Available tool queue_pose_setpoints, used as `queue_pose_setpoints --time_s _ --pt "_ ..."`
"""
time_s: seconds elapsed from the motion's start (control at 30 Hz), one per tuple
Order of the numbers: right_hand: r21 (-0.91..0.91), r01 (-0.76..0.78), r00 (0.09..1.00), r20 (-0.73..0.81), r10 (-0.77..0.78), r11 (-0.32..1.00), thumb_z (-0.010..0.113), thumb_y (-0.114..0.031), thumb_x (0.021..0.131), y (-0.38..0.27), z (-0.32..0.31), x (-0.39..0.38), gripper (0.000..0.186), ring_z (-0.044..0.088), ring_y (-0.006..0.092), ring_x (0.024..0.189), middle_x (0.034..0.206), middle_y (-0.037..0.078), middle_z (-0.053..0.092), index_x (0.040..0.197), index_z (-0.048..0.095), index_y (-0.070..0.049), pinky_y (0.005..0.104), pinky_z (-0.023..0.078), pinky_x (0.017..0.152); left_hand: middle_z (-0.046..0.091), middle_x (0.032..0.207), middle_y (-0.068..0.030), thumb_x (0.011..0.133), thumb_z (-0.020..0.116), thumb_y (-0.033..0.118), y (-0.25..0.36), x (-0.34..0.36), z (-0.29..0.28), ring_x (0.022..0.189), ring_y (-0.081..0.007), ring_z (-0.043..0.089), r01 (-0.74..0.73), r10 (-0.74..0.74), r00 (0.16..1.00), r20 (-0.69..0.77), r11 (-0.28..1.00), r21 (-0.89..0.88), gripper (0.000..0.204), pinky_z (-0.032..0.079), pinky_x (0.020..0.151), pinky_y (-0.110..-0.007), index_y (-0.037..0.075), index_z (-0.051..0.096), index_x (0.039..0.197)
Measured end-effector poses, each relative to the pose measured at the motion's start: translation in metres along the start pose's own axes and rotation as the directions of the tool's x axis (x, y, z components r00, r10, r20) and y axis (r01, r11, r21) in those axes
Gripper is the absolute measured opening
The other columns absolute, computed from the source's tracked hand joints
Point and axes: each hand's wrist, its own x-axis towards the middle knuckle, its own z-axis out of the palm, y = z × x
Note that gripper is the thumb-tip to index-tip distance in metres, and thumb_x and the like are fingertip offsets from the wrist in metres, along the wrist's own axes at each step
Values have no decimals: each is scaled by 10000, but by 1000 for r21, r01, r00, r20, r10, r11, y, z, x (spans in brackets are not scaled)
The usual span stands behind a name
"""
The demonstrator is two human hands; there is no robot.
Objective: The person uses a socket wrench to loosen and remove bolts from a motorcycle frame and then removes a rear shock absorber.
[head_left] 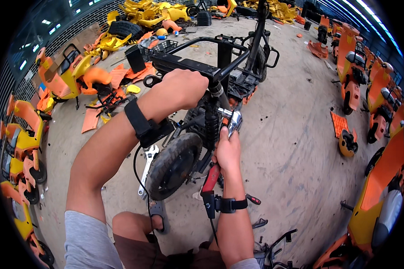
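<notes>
A stripped black scooter frame [220, 67] stands on the concrete floor with its rear wheel [173, 163] toward me. My left hand [184, 87] grips the frame's rear rail from above. My right hand [228, 150] holds a red-handled ratchet wrench [211, 177], whose chrome head [232, 121] sits against the frame beside the black coil shock absorber [211, 123]. Both wrists wear black straps with small devices.
An adjustable wrench [147, 168] lies on the floor left of the wheel, near my sandalled foot [157, 215]. Orange and yellow scooters and loose body panels ring the area at left [22, 139], rear [143, 13] and right [372, 85]. A black metal part [278, 242] lies at lower right.
</notes>
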Motion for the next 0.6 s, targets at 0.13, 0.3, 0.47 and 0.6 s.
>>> queue_pose_setpoints --time_s 0.13,0.3,0.47,0.6 --pt "15 -16 1000 3 16 1000 410 -276 1014 -1 -1 -2 225 415 109 411 633 24 444 947 428 -62 282 367 360 667 804 -214 764 690 128 1 -11 28 800 -367 661 -24 17 991 -132 998 -53 159 529 722 -452 -13 695 838" --pt "37 -6 1000 5 6 999 395 -278 1018 0 -1 -1 226 407 103 414 634 19 440 936 416 -69 278 357 358 612 677 -255 813 656 151 15 -26 84 704 -419 627 81 -172 944 -281 947 -310 200 500 656 -492 -46 653 779" --pt "87 -33 999 -5 33 996 388 -287 1020 0 1 -1 224 374 90 409 625 3 416 934 410 -81 271 338 354 603 653 -249 866 612 134 45 -31 142 624 -410 621 87 -337 829 -446 865 -494 181 507 567 -466 -44 615 833" --pt "160 -32 999 21 29 987 416 -284 1009 4 3 -2 239 410 127 399 613 26 435 933 405 -57 296 351 344 618 701 -248 860 634 119 51 -22 188 675 -412 627 -81 -478 681 -555 704 -706 178 509 589 -453 -56 634 894"
